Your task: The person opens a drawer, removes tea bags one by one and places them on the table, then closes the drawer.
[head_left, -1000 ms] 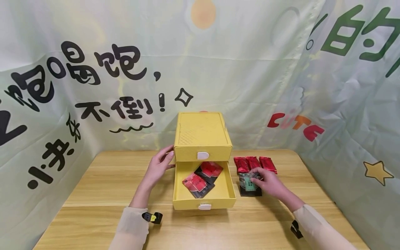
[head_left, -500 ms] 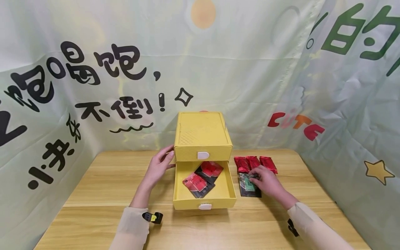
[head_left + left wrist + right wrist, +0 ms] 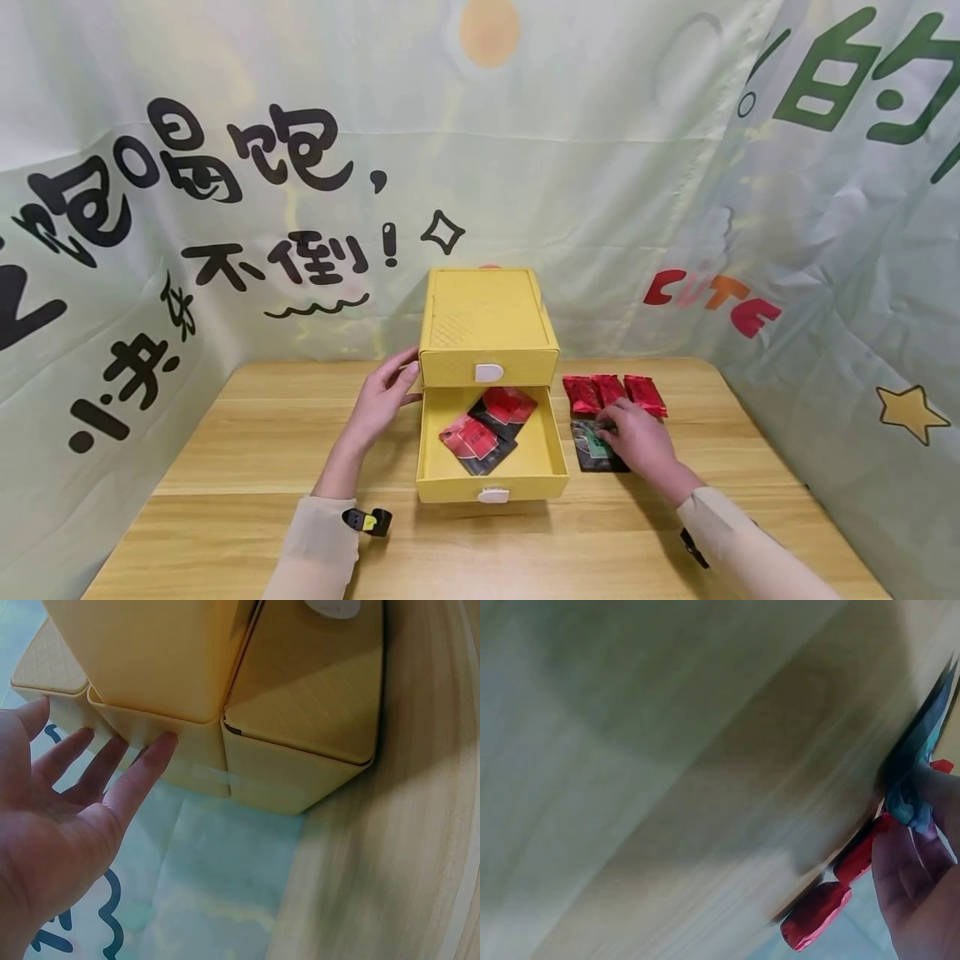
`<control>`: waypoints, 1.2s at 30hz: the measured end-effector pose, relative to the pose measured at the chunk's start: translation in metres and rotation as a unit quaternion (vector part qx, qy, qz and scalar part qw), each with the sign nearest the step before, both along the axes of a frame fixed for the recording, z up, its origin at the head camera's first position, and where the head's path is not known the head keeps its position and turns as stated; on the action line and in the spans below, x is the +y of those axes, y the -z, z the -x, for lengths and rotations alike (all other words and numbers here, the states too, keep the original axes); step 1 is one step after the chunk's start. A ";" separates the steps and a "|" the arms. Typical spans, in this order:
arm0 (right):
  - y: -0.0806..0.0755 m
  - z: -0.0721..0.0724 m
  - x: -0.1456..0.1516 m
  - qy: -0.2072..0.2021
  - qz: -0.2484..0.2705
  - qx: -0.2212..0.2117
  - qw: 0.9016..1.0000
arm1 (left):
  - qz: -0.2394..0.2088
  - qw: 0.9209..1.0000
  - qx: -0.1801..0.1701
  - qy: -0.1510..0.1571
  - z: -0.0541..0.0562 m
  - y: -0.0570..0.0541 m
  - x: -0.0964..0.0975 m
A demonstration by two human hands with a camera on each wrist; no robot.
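Note:
My left hand [image 3: 380, 402] rests against the left side of a yellow two-drawer box [image 3: 483, 308]. Its spread fingers touch the side wall [image 3: 169, 746] in the left wrist view. The lower drawer [image 3: 538, 454] is pulled out, and two red-and-black sachets [image 3: 474, 440] overlap inside it. To the right of the box, my right hand [image 3: 643, 440] pinches the upper part of a black sachet with a green label [image 3: 589, 446]. Its edge is crumpled between thumb and fingers in the right wrist view, where the green sachet [image 3: 909, 802] is partly hidden by the hand.
Behind the right hand, three shiny red packets [image 3: 581, 395] lie in a row on the wooden table [image 3: 277, 467]. The upper drawer [image 3: 450, 368] is closed. A printed cloth [image 3: 360, 192] hangs at the back and both sides.
My right hand has shifted slightly left and turned over the green-labelled sachet, whose upper part is now gathered in the fingertips. The left hand, box and drawer have stayed in place.

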State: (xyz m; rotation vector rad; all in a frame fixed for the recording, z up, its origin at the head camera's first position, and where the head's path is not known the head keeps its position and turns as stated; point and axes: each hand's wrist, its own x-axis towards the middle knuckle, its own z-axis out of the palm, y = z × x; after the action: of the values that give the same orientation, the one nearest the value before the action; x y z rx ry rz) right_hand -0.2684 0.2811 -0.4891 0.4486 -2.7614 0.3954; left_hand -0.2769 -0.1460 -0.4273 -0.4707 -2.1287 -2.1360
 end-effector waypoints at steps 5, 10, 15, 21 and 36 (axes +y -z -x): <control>0.001 0.000 -0.001 0.016 -0.016 0.029 0.999 | 0.001 1.000 0.004 -0.001 -0.001 0.000 0.000; 0.002 0.000 -0.001 0.029 -0.013 0.035 0.999 | 0.000 1.000 0.004 0.001 -0.001 0.000 0.000; 0.003 0.000 -0.001 0.036 -0.015 0.034 0.999 | 0.000 1.000 0.003 0.002 -0.001 0.000 0.001; 0.005 0.000 -0.001 0.043 -0.017 0.030 0.998 | -0.001 1.000 0.004 0.001 -0.001 0.000 0.000; -0.008 -0.007 -0.006 0.067 0.050 0.022 0.996 | -0.001 1.000 -0.003 -0.003 -0.002 -0.001 0.000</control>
State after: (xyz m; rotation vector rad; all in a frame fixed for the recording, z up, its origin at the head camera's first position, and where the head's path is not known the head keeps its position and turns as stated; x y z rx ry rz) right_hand -0.2617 0.2754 -0.4810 0.2423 -2.6953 0.4824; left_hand -0.2747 -0.1457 -0.4260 -0.4595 -2.1273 -2.1393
